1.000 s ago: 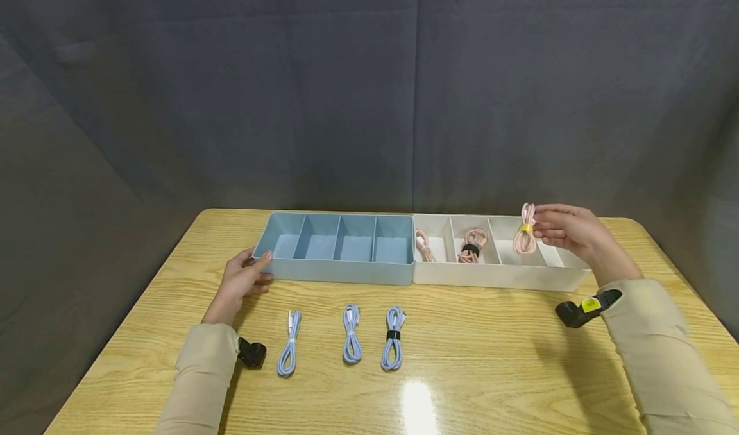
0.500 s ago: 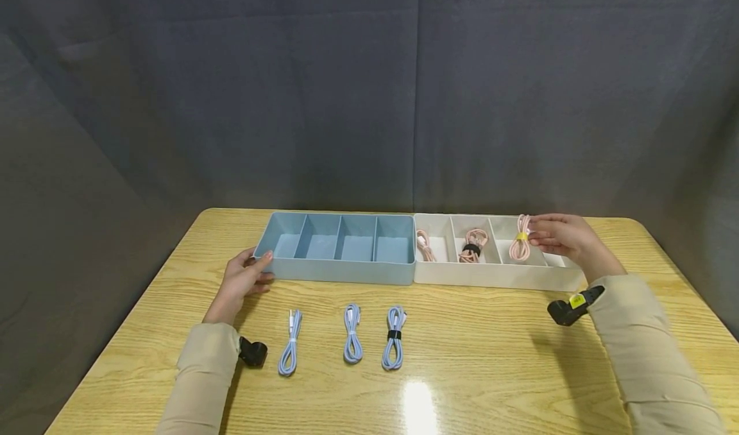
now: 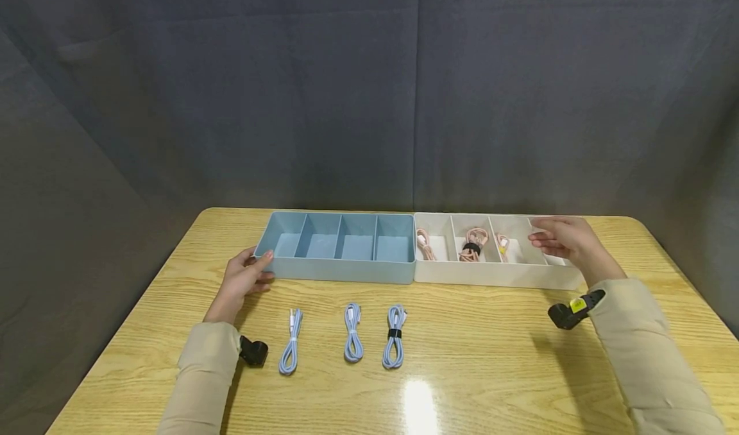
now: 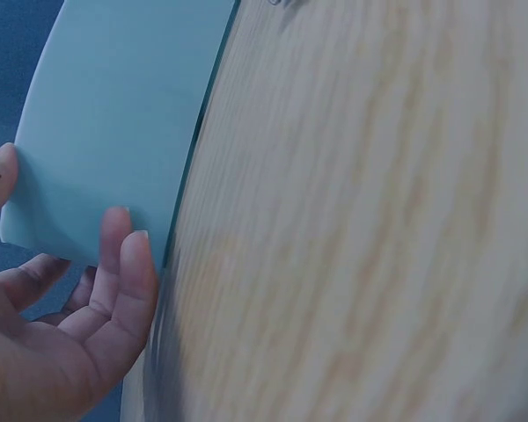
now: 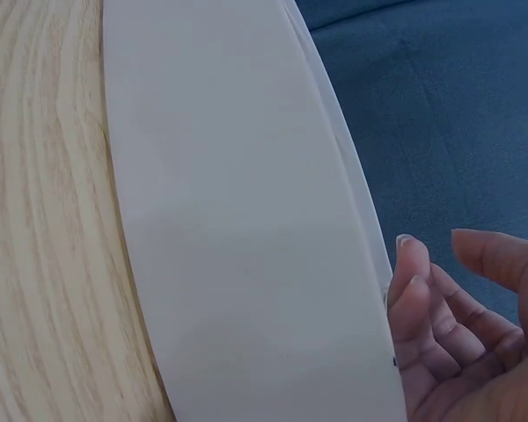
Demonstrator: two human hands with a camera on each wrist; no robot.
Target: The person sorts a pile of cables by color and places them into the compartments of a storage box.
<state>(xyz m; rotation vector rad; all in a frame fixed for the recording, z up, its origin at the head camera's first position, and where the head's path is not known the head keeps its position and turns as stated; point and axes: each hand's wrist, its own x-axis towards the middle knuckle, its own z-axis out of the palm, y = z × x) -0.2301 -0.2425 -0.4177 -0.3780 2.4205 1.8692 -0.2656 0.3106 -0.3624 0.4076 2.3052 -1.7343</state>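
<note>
My left hand (image 3: 242,277) grips the left end of a light blue divided box (image 3: 340,271), thumb at the front corner by the rim. In the left wrist view the fingers (image 4: 136,272) curl about that end. My right hand (image 3: 568,239) is over the right end of a white divided box (image 3: 491,274), thumb and fingers apart, holding nothing. A coiled pink cable with a yellow tie (image 3: 503,247) lies in the third compartment from the left. The second holds a pink cable with a black tie (image 3: 472,249), the first another pink cable (image 3: 425,245).
The boxes stand end to end along the back of a wooden table (image 3: 473,371). In front lie a blue cable at left (image 3: 290,348), a middle blue cable (image 3: 353,333) and a blue cable with black tie (image 3: 394,337). A dark curtain (image 3: 346,101) hangs behind.
My right hand has lowered the yellow-tied pink cable into the white box's third compartment and let go of it. The left hand has stayed at the blue box.
</note>
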